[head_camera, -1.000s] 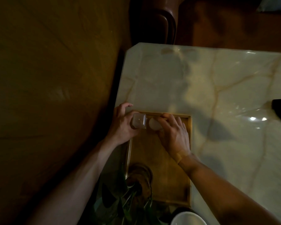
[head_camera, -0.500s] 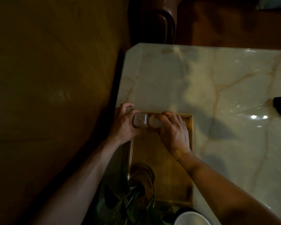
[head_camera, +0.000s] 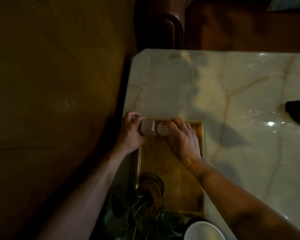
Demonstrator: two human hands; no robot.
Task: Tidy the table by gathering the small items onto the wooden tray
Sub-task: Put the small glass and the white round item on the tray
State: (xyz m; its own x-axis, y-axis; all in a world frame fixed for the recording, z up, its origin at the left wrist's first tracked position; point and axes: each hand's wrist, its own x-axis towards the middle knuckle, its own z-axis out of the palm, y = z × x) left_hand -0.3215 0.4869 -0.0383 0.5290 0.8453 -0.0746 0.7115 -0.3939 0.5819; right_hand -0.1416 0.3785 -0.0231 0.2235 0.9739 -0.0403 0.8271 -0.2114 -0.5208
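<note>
A wooden tray (head_camera: 180, 179) lies along the left edge of the marble table. At its far left corner my left hand (head_camera: 131, 134) grips a small clear square box (head_camera: 148, 129). Beside it my right hand (head_camera: 182, 139) holds a pale round container (head_camera: 161, 132), with the fingers curled over its top. The two items touch each other. Whether they rest on the tray floor is hidden by my fingers. A brown round object (head_camera: 151, 186) sits at the tray's near left corner.
Green plant leaves (head_camera: 133, 215) overlap the tray's near end. A white bowl (head_camera: 203, 231) stands at the near edge. A black device (head_camera: 299, 112) lies on the marble table (head_camera: 249, 94) at far right. A dark chair (head_camera: 163, 26) stands beyond the table. The floor drops away left.
Both hands have stayed at the tray's far left corner; the box and round container have drawn slightly closer together.
</note>
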